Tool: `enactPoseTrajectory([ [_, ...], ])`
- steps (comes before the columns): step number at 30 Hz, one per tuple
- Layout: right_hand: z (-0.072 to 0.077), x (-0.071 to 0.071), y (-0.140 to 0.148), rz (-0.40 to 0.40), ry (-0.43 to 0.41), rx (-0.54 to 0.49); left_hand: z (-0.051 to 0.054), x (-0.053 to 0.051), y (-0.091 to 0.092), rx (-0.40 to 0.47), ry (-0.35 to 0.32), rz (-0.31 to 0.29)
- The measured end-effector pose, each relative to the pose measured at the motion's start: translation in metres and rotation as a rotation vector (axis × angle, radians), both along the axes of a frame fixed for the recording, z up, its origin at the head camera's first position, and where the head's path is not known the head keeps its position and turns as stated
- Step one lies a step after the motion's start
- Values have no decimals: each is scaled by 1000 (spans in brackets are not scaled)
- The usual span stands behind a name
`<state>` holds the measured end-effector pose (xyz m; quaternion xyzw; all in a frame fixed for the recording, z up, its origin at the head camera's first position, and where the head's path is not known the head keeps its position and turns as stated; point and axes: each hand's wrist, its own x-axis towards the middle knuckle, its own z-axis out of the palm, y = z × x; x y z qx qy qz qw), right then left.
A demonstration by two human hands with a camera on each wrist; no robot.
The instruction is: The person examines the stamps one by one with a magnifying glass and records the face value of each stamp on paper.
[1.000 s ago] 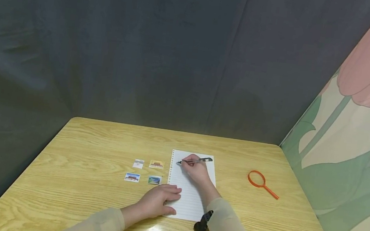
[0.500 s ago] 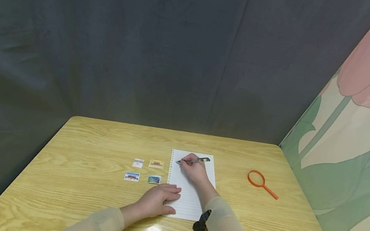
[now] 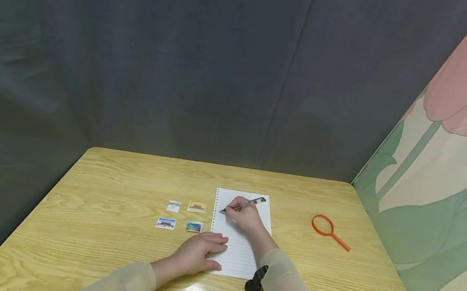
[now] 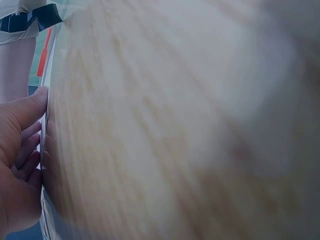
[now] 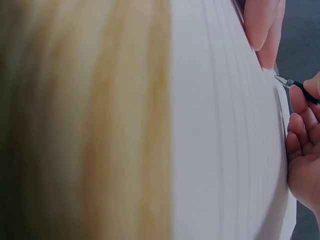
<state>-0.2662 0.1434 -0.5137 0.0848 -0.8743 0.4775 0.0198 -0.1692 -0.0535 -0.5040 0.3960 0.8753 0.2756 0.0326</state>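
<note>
A pen (image 3: 255, 201) with a clear barrel and dark ends is pinched in my right hand (image 3: 247, 216). Its tip meets the upper left part of a lined sheet of paper (image 3: 237, 261) with punched holes down the left edge. In the right wrist view the pen tip (image 5: 282, 80) points at the sheet, and the curled lower fingers rest on the paper. My left hand (image 3: 199, 253) lies with fingers spread across the sheet's lower left edge, pressing on it. From the left wrist view the left hand (image 4: 20, 145) appears flat along the paper; its fingertips are partly hidden.
Several small picture stamps lie left of the sheet, among them a yellow stamp (image 3: 197, 207) and a green-blue stamp (image 3: 195, 226) close to the left fingers. An orange magnifying glass (image 3: 323, 225) lies to the right on the wooden table (image 3: 126, 176). A dark curtain (image 3: 225, 67) hangs behind.
The pen tip and right fingers have shifted slightly down and left on the sheet. The left hand has stayed in place, as have the stamps and the magnifying glass.
</note>
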Motion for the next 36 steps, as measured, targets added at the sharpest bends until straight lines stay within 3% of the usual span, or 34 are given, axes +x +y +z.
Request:
enactPoseTrajectory([
  [4,0,0,0,4,-1,-11,-1,-1,0,-2,-7,-1],
  [11,0,3,2,-106,-40,-128,-1,1,1,4,-24,2],
  [22,-3,1,-2,-154,25,-46,2,0,0,-8,-14,-2],
  [36,-2,1,-4,-144,34,-58,1,-1,0,-4,-10,-16],
])
